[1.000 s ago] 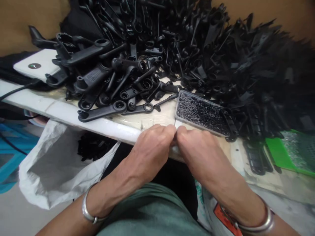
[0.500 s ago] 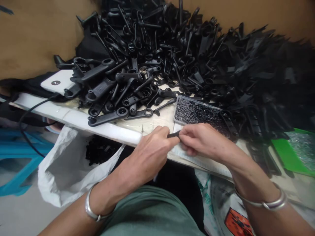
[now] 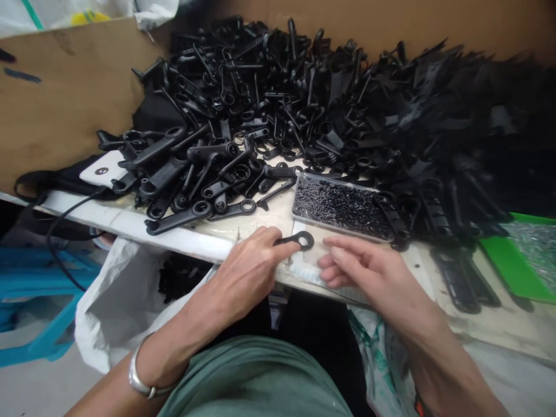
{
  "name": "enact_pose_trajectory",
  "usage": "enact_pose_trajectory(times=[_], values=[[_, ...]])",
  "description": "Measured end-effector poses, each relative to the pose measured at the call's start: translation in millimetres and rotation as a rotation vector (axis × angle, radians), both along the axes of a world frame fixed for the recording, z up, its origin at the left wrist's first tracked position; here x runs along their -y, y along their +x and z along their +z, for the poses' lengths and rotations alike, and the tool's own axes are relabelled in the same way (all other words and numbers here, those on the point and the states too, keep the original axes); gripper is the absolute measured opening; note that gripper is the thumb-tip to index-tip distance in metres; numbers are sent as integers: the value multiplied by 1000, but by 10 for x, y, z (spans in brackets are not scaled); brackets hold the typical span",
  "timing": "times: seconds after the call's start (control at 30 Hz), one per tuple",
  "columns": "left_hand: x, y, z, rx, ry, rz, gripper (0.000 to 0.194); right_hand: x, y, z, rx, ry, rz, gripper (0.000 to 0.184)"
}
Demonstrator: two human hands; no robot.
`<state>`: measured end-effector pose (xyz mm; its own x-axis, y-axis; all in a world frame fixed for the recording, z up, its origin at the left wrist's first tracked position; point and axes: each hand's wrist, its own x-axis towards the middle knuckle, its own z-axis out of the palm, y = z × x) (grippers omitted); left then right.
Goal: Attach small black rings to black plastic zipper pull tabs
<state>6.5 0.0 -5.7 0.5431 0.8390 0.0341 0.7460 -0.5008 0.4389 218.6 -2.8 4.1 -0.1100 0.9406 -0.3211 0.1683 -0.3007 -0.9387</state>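
My left hand (image 3: 256, 260) is closed around a black plastic handle with a ring-shaped end (image 3: 305, 240), which sticks out to the right past my fingers. Most of its shaft is hidden in my grip. Just right of that ring, my right hand (image 3: 369, 269) hovers over the table's front edge, index finger and thumb slightly apart and the other fingers loosely curled. I see nothing between them. Behind my hands sits a clear plastic box (image 3: 343, 223) full of small dark pieces, perhaps screws. A large heap of similar black handles (image 3: 260, 110) covers the back of the table.
A white device (image 3: 103, 168) with a black cable lies at the left. An open white sack (image 3: 113, 313) with black pieces hangs below the table edge, near a blue stool (image 3: 43, 313). On the right lie a green tray (image 3: 504, 260) and loose black parts (image 3: 460, 284).
My right hand has let go of the black handle and moved right, its fingers loosening. My left hand still holds the handle, whose ring end now shows. The view has shifted.
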Motion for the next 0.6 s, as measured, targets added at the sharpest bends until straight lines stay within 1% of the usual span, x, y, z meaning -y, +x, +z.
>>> enact_pose_trajectory(times=[0.07,0.1,0.2,0.27,0.37,0.43,0.53,0.6], values=[[18,6,15,86,-1,12,55,60,-29,-61,-102,-42,-64,56],[33,11,19,130,3,11,54,78,-54,-87,-170,-57,-88,58],[91,31,29,199,9,-4,50,94,-134,-135,-385,-78,-133,53],[124,51,41,158,23,-12,50,92,-163,-145,-470,-83,-157,47],[140,77,53,63,47,-30,54,88,-160,-149,-517,-94,-184,44],[134,83,47,44,53,-46,55,87,-147,-150,-524,-100,-193,43],[129,73,0,77,83,-55,55,95,-147,-146,-518,-92,-207,43],[138,62,-66,132,139,-45,55,104,-167,-147,-523,-72,-210,44]])
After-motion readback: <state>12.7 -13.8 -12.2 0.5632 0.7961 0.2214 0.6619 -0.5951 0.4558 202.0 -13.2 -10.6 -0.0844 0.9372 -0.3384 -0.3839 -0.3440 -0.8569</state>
